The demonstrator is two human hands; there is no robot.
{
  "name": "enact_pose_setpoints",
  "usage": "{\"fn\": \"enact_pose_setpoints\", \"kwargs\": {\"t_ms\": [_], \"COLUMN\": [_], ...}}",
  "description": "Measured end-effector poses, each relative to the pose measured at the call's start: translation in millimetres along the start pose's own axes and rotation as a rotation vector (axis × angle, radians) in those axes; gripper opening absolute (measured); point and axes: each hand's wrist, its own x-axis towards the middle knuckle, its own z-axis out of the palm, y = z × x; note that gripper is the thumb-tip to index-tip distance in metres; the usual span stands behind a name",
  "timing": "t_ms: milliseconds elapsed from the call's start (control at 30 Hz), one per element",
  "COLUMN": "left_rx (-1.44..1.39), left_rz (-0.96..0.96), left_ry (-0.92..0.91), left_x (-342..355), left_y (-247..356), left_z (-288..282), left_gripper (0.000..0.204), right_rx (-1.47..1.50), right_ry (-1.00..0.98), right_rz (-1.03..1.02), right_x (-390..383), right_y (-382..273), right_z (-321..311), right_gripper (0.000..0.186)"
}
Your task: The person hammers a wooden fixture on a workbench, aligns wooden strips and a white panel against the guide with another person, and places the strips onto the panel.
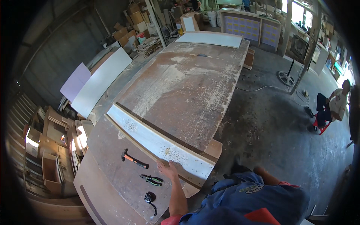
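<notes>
A long white panel [148, 137] with raised wooden strips along its long sides lies across the worktable. My left hand [168, 170] grips its near strip, thumb on the inner side. Small dark pieces are scattered over the white face, along with a little tan heap [167, 151]; they are too small to name. Beside my left hand lie a claw hammer [135, 159] with an orange and black handle, pliers [151, 180] with black and green grips, and a black tape measure [150, 197]. My right hand [259, 171] is by my body at the right, its fingers hidden.
The big worn worktable [180, 90] stretches away, with a white board [210, 39] at its far end. White and lilac sheets [101, 82] lean at the left. A person [333, 105] sits on a red stool at right, near a pedestal fan [286, 78] and a floor cable.
</notes>
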Motion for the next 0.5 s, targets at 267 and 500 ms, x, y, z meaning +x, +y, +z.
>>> {"fn": "enact_pose_setpoints", "kwargs": {"t_ms": [267,500], "left_rx": [-0.261,-0.175], "left_rz": [-0.292,0.42], "left_ry": [-0.042,0.167], "left_x": [10.7,-84.4], "left_y": [48.8,197.3], "left_z": [11.7,145.0], "left_gripper": [0.073,0.066], "right_rx": [0.881,0.731], "right_ry": [-0.087,-0.055], "right_rz": [0.438,0.236], "right_x": [-62.1,-55.1], "right_y": [21.9,161.4], "right_z": [74.1,111.7], "right_gripper": [0.027,0.026]}}
